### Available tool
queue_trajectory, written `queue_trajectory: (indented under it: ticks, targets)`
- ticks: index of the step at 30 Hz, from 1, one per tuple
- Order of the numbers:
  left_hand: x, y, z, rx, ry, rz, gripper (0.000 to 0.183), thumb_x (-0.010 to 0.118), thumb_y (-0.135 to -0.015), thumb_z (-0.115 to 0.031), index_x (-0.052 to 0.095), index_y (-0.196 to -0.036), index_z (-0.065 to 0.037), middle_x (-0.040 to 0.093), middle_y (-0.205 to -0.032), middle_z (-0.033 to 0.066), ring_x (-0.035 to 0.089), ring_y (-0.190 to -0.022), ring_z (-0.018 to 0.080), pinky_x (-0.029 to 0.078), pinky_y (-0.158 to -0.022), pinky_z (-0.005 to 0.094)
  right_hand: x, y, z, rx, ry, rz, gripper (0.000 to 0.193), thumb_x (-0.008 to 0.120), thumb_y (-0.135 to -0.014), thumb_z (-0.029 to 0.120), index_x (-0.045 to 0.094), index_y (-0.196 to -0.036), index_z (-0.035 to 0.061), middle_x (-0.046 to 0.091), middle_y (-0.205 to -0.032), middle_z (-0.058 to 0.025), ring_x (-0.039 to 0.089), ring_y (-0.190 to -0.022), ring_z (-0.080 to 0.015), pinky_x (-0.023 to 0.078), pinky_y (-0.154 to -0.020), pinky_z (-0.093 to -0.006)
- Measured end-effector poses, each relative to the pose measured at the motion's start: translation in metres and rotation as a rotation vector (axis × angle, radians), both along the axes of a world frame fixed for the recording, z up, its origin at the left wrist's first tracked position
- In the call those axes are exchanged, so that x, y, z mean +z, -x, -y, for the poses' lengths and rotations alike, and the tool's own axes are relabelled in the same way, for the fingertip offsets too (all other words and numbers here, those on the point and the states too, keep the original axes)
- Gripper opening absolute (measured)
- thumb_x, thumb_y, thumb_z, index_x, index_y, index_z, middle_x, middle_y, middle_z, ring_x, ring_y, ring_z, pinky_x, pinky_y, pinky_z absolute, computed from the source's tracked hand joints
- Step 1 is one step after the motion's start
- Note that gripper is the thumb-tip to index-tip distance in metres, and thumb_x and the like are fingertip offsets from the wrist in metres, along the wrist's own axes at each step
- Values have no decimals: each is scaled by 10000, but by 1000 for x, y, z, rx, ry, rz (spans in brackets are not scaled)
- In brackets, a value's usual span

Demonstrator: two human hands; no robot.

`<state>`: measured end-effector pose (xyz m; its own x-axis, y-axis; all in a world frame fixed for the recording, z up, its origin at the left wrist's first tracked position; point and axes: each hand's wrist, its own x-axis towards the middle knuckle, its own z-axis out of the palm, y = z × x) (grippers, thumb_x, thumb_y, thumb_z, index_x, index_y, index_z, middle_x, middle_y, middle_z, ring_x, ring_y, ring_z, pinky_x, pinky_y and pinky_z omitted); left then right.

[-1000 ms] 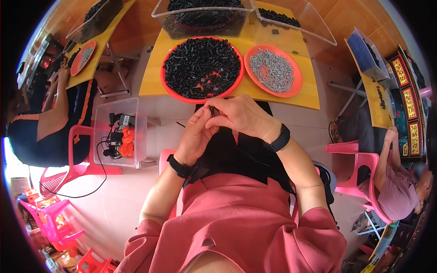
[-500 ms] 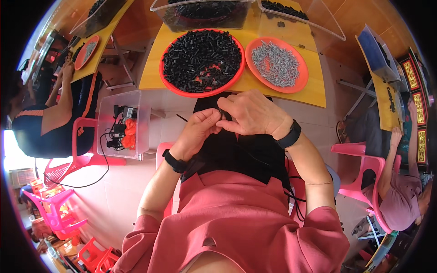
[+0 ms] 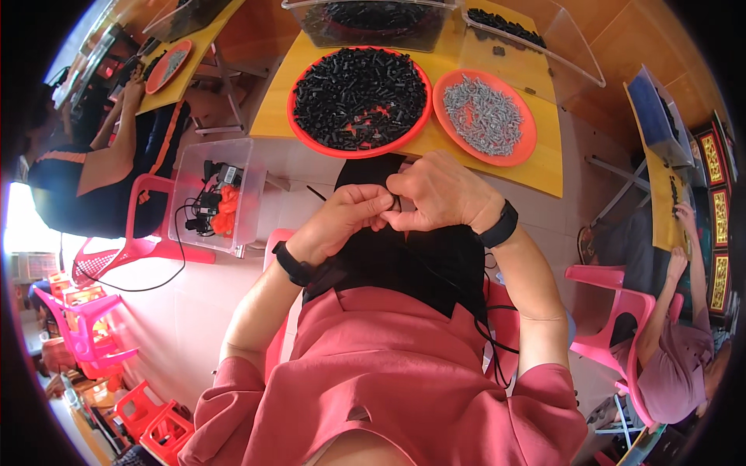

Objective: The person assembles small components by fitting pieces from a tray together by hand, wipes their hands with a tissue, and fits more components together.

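While left hand (image 3: pixel 346 216) and right hand (image 3: pixel 449 193) still pinch a black piece (image 3: pixel 397 203), they sit farther from the basin (image 3: pixel 350 153).

Black parts (image 3: pixel 357 89), red tray (image 3: pixel 350 152); grey bits (image 3: pixel 488 120) (orange plate (image 3: pixel 525 140)).

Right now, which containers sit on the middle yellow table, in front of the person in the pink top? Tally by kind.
Clear plastic bins: 2
Round red tray: 1
Orange plate: 1
Total: 4
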<state>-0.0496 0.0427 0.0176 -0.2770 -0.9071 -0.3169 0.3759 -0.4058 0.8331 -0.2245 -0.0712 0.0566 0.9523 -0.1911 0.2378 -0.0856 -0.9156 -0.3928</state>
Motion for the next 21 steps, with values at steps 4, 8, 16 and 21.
queue_trajectory:
  ticks: [4,8,16,21]
  targets:
    - [2,5,0,47,11,3,186,584,-948,-242,631,-966,-63,627,-875,-15,557,-755,55,460,-715,201,0,3,1,0,-73,66,330,663,-739,362,597,-637,55,568,-556,-154,596,-553,-344,459,-511,-424]
    - [6,-5,8,112,56,47,207,565,-954,-248,616,-1028,-62,645,-920,-3,603,-814,67,471,-711,203,12,-7,17,103,-148,165,278,673,-728,311,587,-638,62,558,-537,-103,560,-497,-303,414,-470,-391]
    - [46,7,17,175,194,114,294,522,-980,-226,570,-1147,12,591,-913,-11,531,-771,59,418,-705,200,55,-3,28,106,17,124,304,670,-715,338,682,-686,35,648,-616,-95,626,-570,-271,480,-530,-357]
    - [45,26,9,56,252,194,320,538,-974,-222,562,-1187,15,598,-931,-3,532,-777,60,420,-723,206,61,23,16,131,-48,16,274,695,-694,301,707,-732,30,647,-612,-98,633,-566,-244,473,-520,-344]
